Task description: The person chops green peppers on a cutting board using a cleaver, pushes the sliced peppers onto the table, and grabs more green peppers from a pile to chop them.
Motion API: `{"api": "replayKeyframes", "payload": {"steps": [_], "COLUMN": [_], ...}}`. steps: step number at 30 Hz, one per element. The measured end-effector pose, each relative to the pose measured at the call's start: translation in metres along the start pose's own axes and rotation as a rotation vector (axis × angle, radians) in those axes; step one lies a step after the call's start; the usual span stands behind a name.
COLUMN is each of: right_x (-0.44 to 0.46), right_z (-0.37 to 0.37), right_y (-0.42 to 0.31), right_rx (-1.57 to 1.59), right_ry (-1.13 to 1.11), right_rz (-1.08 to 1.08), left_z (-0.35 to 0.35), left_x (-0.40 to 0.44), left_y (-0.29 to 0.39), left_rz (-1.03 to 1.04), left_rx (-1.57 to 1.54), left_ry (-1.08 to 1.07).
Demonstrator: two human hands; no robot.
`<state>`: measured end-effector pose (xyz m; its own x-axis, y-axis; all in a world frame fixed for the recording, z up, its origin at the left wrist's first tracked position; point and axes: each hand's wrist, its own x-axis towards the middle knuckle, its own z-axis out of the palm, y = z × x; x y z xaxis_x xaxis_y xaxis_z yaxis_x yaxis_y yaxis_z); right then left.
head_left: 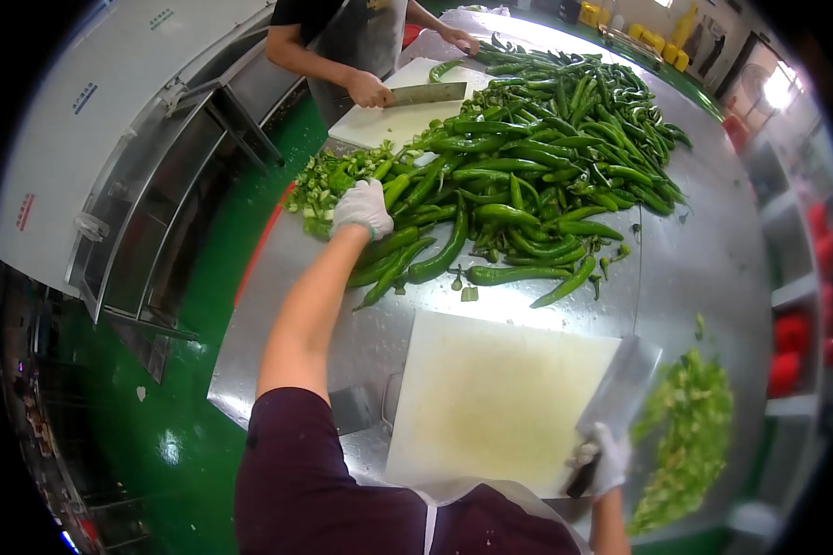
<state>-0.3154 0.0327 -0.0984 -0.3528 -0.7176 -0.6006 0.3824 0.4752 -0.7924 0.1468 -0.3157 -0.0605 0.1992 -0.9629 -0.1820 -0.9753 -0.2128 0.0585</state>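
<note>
My left hand [363, 209], in a white glove, reaches to the near left edge of a big heap of long green peppers [528, 171]. Its fingers curl down among the peppers and chopped pieces; what they hold, if anything, is hidden. In my gloved right hand [609, 460] is the dark handle of a cleaver [623, 379], its broad blade lying along the right edge of a white cutting board [491, 407]. That board, stained pale yellow, carries no peppers. Right of the cleaver lies a blurred pile of cut green pepper [685, 435].
Across the steel table [713, 250], another person's hand [368, 90] holds a knife [426, 93] over a second white board [370, 127]. Chopped pepper [319, 190] lies at the table's left edge. A metal rack [171, 199] stands left on the green floor.
</note>
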Motion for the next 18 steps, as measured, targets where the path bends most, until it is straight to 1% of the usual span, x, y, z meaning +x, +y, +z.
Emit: {"api": "replayKeyframes", "payload": {"steps": [1,4,5,8,9,10,12,14,15,18], "right_x": [0.000,-0.002,-0.004,-0.003,-0.001,0.000,0.004,0.006,0.003,0.000], "right_z": [0.004,0.009,0.008,0.008,0.007,0.004,-0.004,-0.004,-0.001,0.004], "right_y": [-0.002,-0.005,-0.005,-0.004,-0.003,-0.002,0.001,-0.001,-0.002,-0.007], "right_rx": [0.010,-0.015,-0.009,-0.003,-0.017,-0.036,0.045,0.094,0.096,0.095], "right_ry": [0.005,0.047,0.044,0.027,0.021,0.014,-0.007,-0.024,-0.025,-0.042], "right_rz": [0.008,0.005,0.004,-0.005,-0.009,-0.012,0.024,0.027,0.021,-0.016], "left_z": [0.016,-0.002,0.004,0.014,0.017,0.020,0.016,0.042,0.046,0.049], "left_x": [0.018,0.007,0.004,-0.008,-0.015,-0.025,-0.052,-0.049,-0.050,-0.041], "left_y": [-0.005,-0.006,-0.010,-0.013,-0.006,0.002,0.026,0.047,0.058,0.084], "left_rz": [-0.002,0.020,0.119,0.362,0.468,0.513,0.595,0.656,0.631,0.589], "left_rx": [0.014,-0.165,-0.146,-0.311,-0.409,-0.391,-0.360,-0.266,-0.302,-0.506], "left_ry": [0.017,0.033,0.181,0.530,0.752,0.693,0.583,0.551,0.488,0.646]}}
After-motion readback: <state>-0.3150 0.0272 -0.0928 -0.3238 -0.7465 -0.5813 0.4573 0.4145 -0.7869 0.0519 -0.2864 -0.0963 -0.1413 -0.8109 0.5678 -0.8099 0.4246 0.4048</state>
